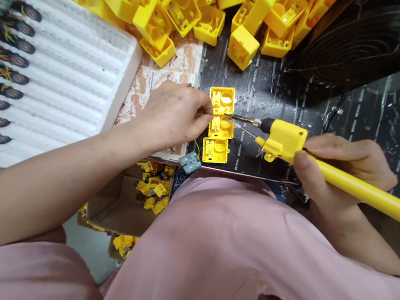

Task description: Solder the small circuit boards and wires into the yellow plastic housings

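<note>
My right hand (pixel 347 164) is wrapped round a yellow soldering iron (pixel 291 142) with a thin solder feed tube beside its tip. That tip reaches the middle of three small yellow plastic housings, between the upper housing (pixel 223 99) and the middle housing (pixel 221 127). My left hand (pixel 179 110) is closed in a pinch at the left edge of these housings, on what looks like a thin wire; its end is hidden by the fingers. Below it, a green circuit board (pixel 191 162) with thin wires lies beside the lower housing (pixel 215 150), at the bench edge.
Many yellow housings (pixel 180 8) are heaped at the back. A white foam tray (pixel 86 56) with wired round speakers (pixel 20 77) and boards stands at left. A black fan (pixel 359 43) is at right. Below the bench, a cardboard box (pixel 118 201) holds yellow parts.
</note>
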`<state>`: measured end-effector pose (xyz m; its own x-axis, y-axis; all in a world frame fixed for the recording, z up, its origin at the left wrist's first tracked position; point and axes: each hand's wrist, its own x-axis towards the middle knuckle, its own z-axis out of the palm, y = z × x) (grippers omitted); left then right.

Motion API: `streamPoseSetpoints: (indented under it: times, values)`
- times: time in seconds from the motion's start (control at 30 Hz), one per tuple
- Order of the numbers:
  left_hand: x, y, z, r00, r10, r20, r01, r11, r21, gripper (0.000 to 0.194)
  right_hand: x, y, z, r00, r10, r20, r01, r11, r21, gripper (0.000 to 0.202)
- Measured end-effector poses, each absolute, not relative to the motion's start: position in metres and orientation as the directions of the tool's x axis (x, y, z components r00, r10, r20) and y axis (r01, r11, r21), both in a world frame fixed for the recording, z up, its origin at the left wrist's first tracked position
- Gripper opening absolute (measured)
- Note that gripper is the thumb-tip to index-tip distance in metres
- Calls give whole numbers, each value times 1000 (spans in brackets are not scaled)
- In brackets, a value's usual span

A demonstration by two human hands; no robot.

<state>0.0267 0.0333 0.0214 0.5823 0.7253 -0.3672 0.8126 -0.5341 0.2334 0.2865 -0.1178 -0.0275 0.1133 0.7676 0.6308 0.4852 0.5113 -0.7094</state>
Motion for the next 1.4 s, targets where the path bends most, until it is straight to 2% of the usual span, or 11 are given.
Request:
streamPoseSetpoints:
  times: [0.17,0.33,0.53,0.63,0.8,1.07,1.2,1.3,1.4]
  values:
    - [35,32,25,553,721,-416,825,-542,158,44,279,-124,-6,-2,843,538,568,444,-693,34]
    - [32,31,22,566,732,-379,823,-529,207,45,277,-126,0,29,855,518,596,401,-695,33]
    - [31,32,20,574,724,-383,816,-546,189,42,280,-116,-9,-95,789,607,570,543,-617,25]
    - [31,33,18,579,726,-373,814,-538,217,41,281,-115,-8,-136,812,568,587,528,-614,24]
    - [27,33,5,591,760,-270,800,-511,313,33,280,-116,-3,-169,806,568,603,540,-587,25]
    - [25,35,-10,629,752,-197,761,-544,354,27,279,-107,7,-334,768,547,601,621,-504,32]
    - [24,35,-15,645,748,-158,748,-575,332,23,286,-109,9,-268,803,532,586,574,-572,25]
    - [24,36,-16,657,741,-141,741,-598,307,24,288,-113,8,-211,797,566,602,563,-567,27]
    - [22,36,-17,653,745,-137,741,-592,316,23,284,-115,9,-176,848,500,619,491,-613,29]
